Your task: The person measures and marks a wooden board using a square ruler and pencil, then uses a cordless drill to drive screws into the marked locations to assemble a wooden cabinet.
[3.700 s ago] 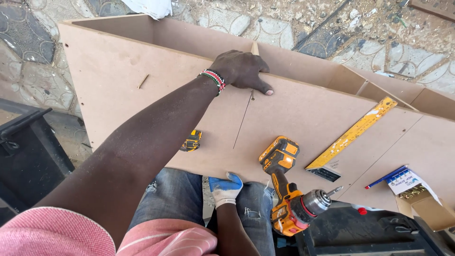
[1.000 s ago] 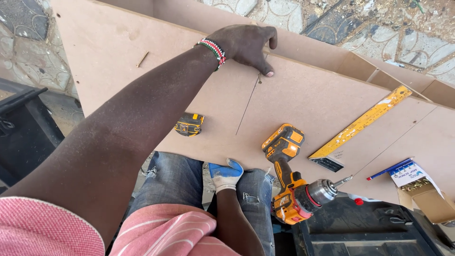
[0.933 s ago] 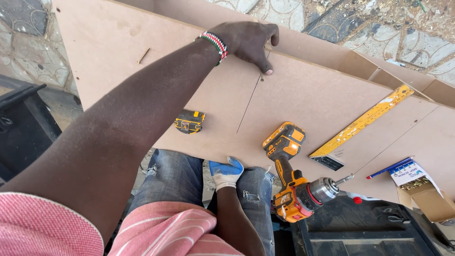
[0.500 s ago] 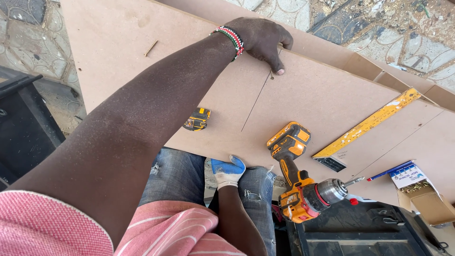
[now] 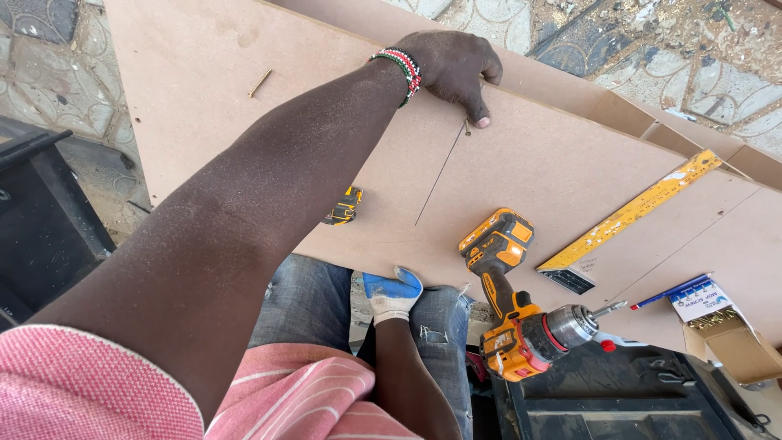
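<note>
Left hand [image 5: 452,69] curls over the board's [image 5: 204,90] far edge beside a screw [image 5: 467,127], gripping it; gloved right hand [image 5: 393,293], empty, rests at the near edge, drill [image 5: 513,305] nearby.

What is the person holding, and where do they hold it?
The left hand grips the far top edge of the board, fingers by a screw. The gloved right hand touches the board's near edge; whether it grips cannot be told.
</note>
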